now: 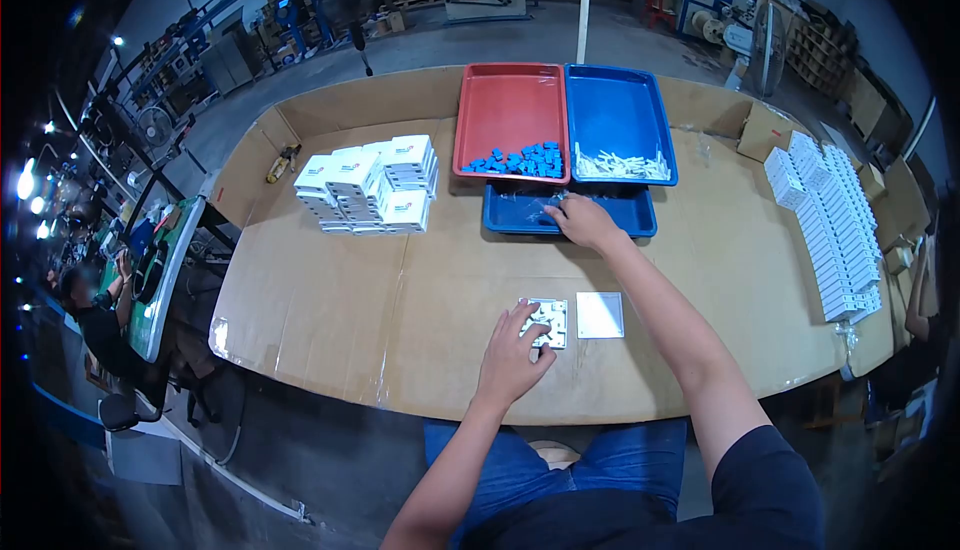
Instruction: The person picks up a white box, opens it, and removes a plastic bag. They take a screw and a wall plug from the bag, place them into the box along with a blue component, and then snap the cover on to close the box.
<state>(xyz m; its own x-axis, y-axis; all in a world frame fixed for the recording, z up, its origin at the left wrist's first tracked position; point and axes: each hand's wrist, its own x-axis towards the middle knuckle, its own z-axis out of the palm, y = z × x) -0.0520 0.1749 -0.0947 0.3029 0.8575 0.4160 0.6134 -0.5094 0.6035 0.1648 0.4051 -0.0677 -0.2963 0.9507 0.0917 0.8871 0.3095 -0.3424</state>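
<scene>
My left hand (511, 362) rests on a white square switch-like housing (556, 320) lying on the cardboard-covered table, its fingers apart across the part's inner side. Small dark details show in the housing, too small to name. Just right of it lies a flat white square plate (600, 316), touched by neither hand. My right hand (585, 220) reaches into the lower blue tray (500, 222), fingers bent together near its middle; whatever is between the fingertips is too small to make out.
Behind stand a red tray (512, 100) with small blue pieces (520, 162) and a blue tray (618, 110) with white pieces (620, 166). White boxes (365, 185) are stacked left, rows of white parts (830, 235) right. Cardboard walls (370, 105) edge the table. A person (100, 300) sits far left.
</scene>
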